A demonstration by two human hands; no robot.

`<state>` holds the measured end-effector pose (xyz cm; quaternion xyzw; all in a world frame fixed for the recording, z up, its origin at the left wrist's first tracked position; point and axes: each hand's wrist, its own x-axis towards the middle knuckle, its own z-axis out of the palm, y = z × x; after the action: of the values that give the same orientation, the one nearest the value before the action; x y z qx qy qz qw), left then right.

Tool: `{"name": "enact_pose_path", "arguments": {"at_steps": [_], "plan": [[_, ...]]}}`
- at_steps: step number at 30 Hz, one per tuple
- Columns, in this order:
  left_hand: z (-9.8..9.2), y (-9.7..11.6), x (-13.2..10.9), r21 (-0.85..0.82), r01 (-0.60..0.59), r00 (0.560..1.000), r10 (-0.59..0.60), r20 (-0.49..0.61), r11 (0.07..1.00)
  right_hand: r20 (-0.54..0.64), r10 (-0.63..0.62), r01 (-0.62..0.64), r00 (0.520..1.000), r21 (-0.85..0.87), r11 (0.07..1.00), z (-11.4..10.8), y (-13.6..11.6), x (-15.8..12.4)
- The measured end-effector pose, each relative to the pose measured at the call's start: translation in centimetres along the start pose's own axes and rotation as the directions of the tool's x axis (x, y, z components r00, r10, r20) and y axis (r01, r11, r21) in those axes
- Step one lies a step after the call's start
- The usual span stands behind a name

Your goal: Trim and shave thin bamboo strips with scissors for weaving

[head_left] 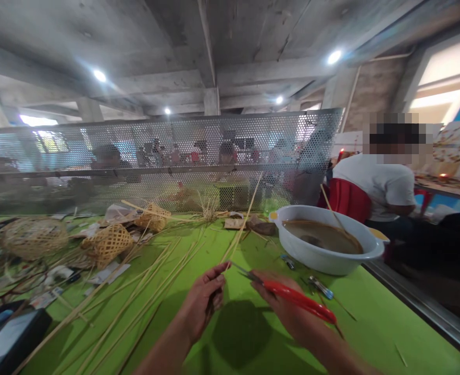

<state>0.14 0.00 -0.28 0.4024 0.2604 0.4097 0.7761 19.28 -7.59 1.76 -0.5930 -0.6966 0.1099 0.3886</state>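
Note:
My left hand [205,300] pinches the near end of a thin bamboo strip [244,224] that rises away toward the mesh screen. My right hand [288,307] grips red-handled scissors [298,299], their metal blades pointing left at the strip just beside my left fingertips. Both hands hover over the green table [249,338].
Several long bamboo strips [136,291] lie across the table's left. Small woven baskets [107,244] and a rounder one [32,237] sit at the far left. A white basin [327,245] of brown water stands right. A perforated metal screen [155,156] backs the table; a seated person [382,187] is beyond.

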Motion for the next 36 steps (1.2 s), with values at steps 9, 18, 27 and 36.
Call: {"name": "enact_pose_path", "arguments": {"at_steps": [9,18,27,36], "plan": [[0.01,0.0,0.02,0.023,0.006,1.0,-0.006,-0.011,1.0,0.084,-0.003,0.0,0.996,0.027,1.0,0.05,0.16,-0.27],[0.0,0.0,0.08,0.032,0.009,1.0,-0.008,-0.007,0.999,0.106,-0.026,0.02,0.994,0.051,0.998,0.33,0.06,-0.2],[0.03,0.0,0.02,0.027,0.015,1.0,-0.015,-0.001,1.0,0.096,-0.03,0.026,0.995,0.037,0.999,0.42,0.39,-0.29],[0.1,-0.1,0.0,0.027,0.011,1.0,-0.011,0.008,1.0,0.079,-0.017,0.015,0.997,0.027,1.0,0.28,0.11,-0.21]]}}
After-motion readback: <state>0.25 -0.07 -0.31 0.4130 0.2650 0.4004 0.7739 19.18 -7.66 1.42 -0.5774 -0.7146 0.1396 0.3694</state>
